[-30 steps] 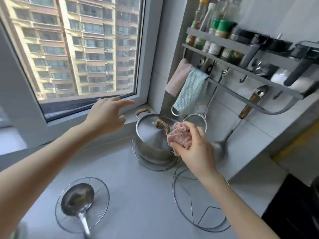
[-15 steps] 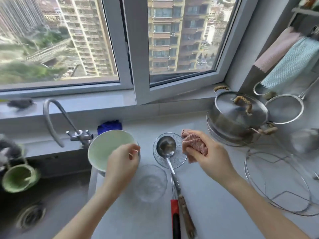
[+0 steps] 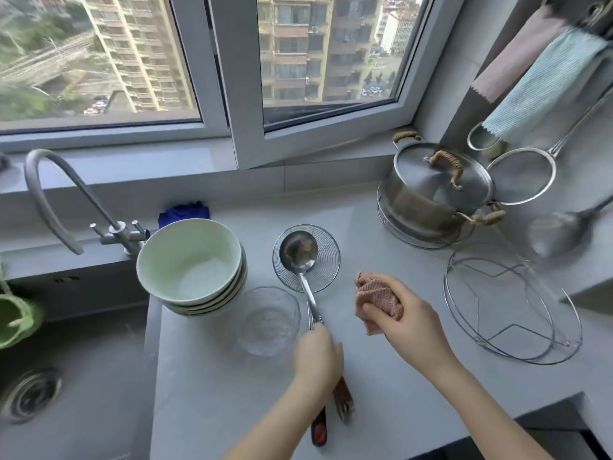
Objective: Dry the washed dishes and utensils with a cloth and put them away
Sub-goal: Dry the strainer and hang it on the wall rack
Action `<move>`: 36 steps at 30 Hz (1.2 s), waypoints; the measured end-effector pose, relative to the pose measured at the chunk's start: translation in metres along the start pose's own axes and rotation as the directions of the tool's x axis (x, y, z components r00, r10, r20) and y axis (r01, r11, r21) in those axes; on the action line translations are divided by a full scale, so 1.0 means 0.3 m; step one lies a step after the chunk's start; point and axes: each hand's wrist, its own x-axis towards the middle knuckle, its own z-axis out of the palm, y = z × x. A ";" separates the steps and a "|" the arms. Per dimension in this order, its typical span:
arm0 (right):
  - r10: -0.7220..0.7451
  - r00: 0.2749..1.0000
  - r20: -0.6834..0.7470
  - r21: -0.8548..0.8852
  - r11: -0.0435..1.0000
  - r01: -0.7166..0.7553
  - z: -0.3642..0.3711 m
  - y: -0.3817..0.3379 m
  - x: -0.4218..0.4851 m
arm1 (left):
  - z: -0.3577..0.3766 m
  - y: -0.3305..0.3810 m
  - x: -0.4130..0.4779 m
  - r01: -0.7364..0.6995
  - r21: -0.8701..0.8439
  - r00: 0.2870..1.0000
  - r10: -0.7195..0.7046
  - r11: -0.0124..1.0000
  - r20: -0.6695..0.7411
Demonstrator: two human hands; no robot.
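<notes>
The left hand is curled tight around the ladle's handle. The ladle's scoop lies on a round wire skimmer on the counter. The right hand squeezes a pink cloth near the ladle, not touching it. A glass bowl sits just beside the left hand, next to stacked green bowls. A pot stands farther back.

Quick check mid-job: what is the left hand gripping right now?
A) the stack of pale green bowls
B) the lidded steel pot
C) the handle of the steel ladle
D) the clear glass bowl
C: the left hand is curled round the handle of the shiny steel ladle, whose bowl lies on the round wire skimmer; the right hand holds the crumpled pink cloth.
</notes>
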 end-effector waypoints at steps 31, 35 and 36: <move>-0.692 0.712 0.117 0.129 0.722 0.680 0.044 0.062 0.345 | -0.280 0.076 -0.138 0.356 -0.910 0.934 -0.103 0.210 0.342; -0.754 0.572 0.323 -0.107 0.572 0.813 0.111 0.041 0.454 | -0.367 0.066 -0.175 0.295 -0.852 0.943 0.012 0.432 0.332; -0.772 0.537 0.340 -0.160 0.515 0.842 0.110 0.036 0.474 | -0.379 0.063 -0.179 0.294 -0.843 0.939 0.029 0.451 0.343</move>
